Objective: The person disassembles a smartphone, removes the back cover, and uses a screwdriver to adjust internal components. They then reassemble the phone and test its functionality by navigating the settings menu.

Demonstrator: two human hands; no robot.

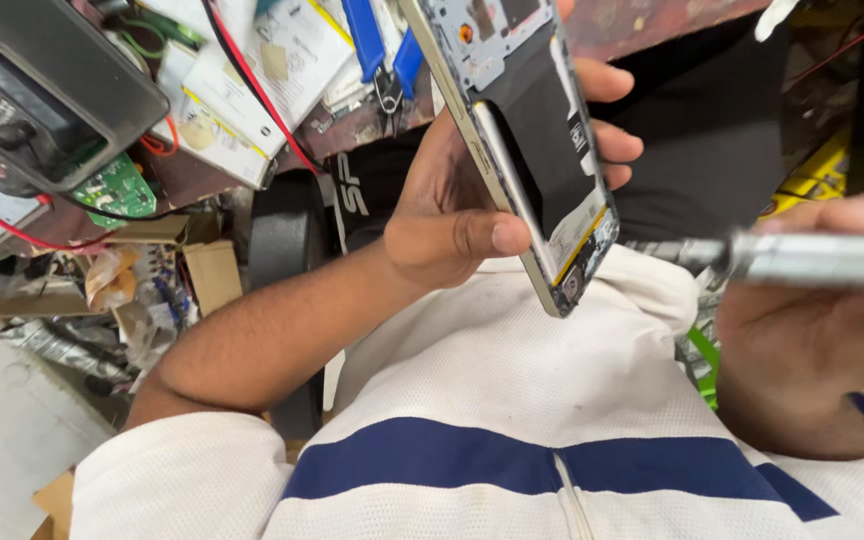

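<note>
The left hand [452,215] gripped an opened phone [532,140] with its back cover off, thumb pressed along the near metal edge and the fingers [607,150] curled round the far side. The phone stood tilted, its top toward twelve o'clock at the upper edge of the view and its bottom corner pointing to about five o'clock, just above the white shirt [512,390] with a dark blue band. Inside it showed a black battery (with a pale label near the lower end) and grey parts at the top.

At three o'clock the right hand [817,330] was closed around a slim silver tool [812,258], which lay nearly level with its tip aimed toward nine o'clock, near the phone's lower corner but apart from it. Whether the tip was a blade or a driver could not be told; it was blurred.

At ten o'clock, on a cluttered workbench [652,25], sat a black meter [27,95] with red leads, a small green circuit board [115,188] just below it, white papers [252,75], and blue-handled pliers [382,50] at twelve.
</note>
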